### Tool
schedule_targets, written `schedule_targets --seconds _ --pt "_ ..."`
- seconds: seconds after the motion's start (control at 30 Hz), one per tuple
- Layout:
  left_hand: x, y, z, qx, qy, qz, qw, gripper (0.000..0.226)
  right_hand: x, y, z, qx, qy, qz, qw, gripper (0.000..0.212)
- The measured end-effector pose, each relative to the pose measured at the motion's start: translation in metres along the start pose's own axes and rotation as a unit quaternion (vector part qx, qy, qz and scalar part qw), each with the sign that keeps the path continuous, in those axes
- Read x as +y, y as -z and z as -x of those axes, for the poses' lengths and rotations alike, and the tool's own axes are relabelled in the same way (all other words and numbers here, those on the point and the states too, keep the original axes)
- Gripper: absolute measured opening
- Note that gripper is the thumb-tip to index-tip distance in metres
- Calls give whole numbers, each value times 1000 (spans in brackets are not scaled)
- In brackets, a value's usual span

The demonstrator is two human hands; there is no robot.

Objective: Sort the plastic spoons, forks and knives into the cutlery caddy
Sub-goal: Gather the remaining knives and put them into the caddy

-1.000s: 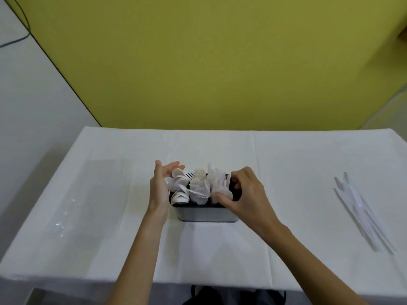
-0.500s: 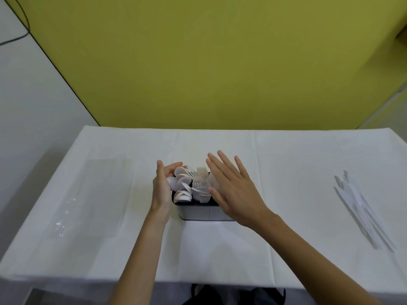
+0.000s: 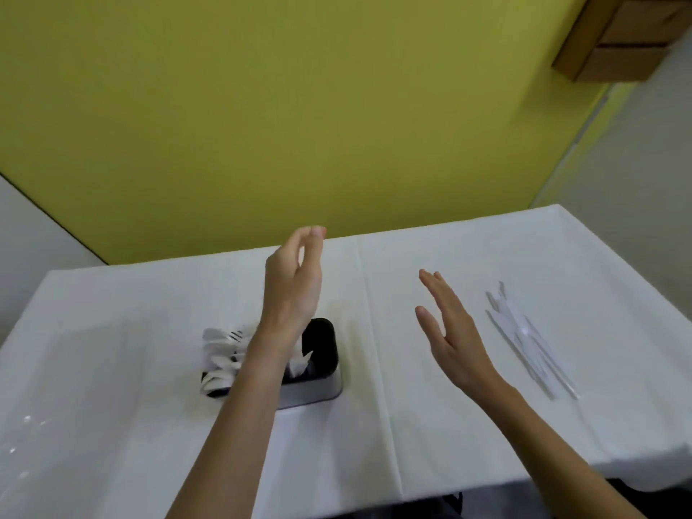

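Cutlery caddy (image 3: 314, 391) is sitting on the white tabletop (image 3: 112, 368), toward the near edge and a little left of the crease running down the cloth. White plastic spoons (image 3: 215, 383) are standing bowl-up at its 9 o'clock end, and forks (image 3: 236, 336) are poking up just beside them. More white pieces are showing in the middle section, though I cannot tell which kind from where I am standing. The 3 o'clock end is showing dark inside.

The person's left forearm is crossing over the caddy and hiding part of it. The left hand (image 3: 294, 282) is hanging in the air at the caddy's 12 o'clock, fingers gently bent, thumb tip close to the fingertips, with nothing between them.

The right hand (image 3: 453, 339) is hovering over the cloth at the caddy's 3 o'clock, fingers straight and close together, palm turned toward the left, carrying nothing.

A loose pile of plastic knives (image 3: 524, 339) is lying flat at 3 o'clock of that hand, near it but apart, the pieces running from about 11 to 5 o'clock.

A yellow wall (image 3: 299, 106) is standing behind the tabletop at 12 o'clock, and a wooden box (image 3: 629, 31) is hanging up at 2 o'clock.
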State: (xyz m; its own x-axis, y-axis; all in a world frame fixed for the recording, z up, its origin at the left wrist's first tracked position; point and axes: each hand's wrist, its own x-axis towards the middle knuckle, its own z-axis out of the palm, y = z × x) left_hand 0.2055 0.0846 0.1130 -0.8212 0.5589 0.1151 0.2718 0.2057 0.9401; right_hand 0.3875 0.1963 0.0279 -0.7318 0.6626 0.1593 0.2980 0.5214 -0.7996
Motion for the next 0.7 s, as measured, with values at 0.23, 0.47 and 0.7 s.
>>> schedule_targets --seconds 0.23,0.47,0.7 --pt "-15 -167 47 -202 89 -66 973 15 109 84 40 157 -154 64 973 34" --pt "-57 -264 98 -300 178 -209 914 34 192 133 25 57 -301 99 947 30" --pt "-52 -324 98 -250 110 -348 897 65 224 143 -7 -56 -272 103 955 24"
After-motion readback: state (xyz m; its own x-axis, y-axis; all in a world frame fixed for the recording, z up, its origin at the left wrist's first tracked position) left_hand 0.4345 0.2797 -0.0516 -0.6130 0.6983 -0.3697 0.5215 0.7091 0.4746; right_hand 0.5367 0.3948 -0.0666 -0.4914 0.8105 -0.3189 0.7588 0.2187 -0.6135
